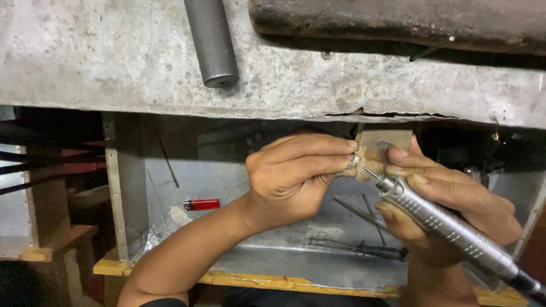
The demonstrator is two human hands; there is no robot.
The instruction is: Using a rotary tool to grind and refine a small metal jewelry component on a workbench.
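Centre right of the frame: the left hand (296, 176) is pinching a small silver ring (354, 161) between thumb and fingertips, grip clamped on it, pressing it against a worn wooden peg (378, 149) that is jutting out from under the metal surface (114, 62). The right hand (449, 210) is closing around a ribbed silver rotary handpiece (449, 224), grip clamped on its barrel, the thin bit (368, 170) touching or just beside the ring; exact contact is too small to tell. Below the hands, a metal tray (273, 264) is holding a red lighter (201, 204) at centre left, thin needle files (358, 211) and a dark-handled tool (369, 249). A knurled grey cylinder (211, 42) is lying on the surface at upper centre. The ring is looking small, pale and shiny, mostly hidden by fingertips.
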